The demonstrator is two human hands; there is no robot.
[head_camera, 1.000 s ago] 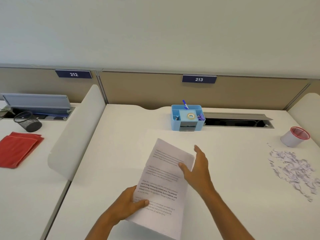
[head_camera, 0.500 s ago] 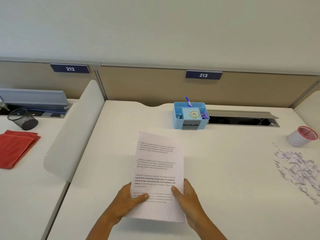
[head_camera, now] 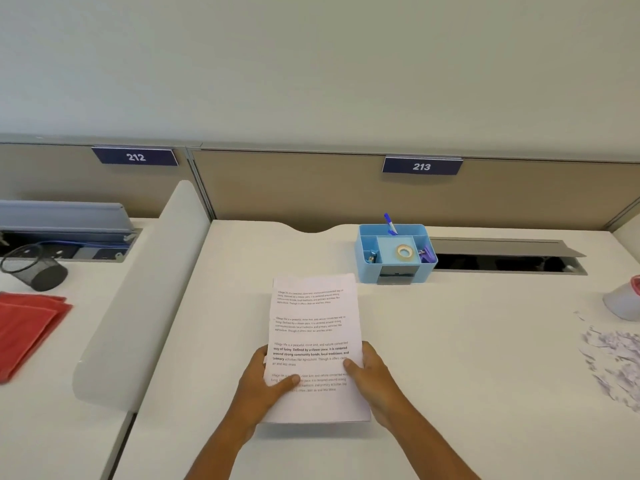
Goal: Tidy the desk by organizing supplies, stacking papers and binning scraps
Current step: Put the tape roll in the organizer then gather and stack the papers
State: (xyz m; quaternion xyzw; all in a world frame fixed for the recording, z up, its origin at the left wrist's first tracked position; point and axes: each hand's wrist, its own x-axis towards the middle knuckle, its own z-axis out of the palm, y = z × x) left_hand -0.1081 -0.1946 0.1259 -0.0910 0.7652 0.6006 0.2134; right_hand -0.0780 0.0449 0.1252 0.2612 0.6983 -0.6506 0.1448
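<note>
Printed paper stack (head_camera: 313,344) now squared just in front of blue organizer (head_camera: 394,252), right hand (head_camera: 372,382) having joined left hand (head_camera: 261,386), thumbs pinching both side edges; stacking likely near done, scraps (head_camera: 613,355) remain.

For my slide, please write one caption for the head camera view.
Both hands hold printed papers above the white desk.
</note>
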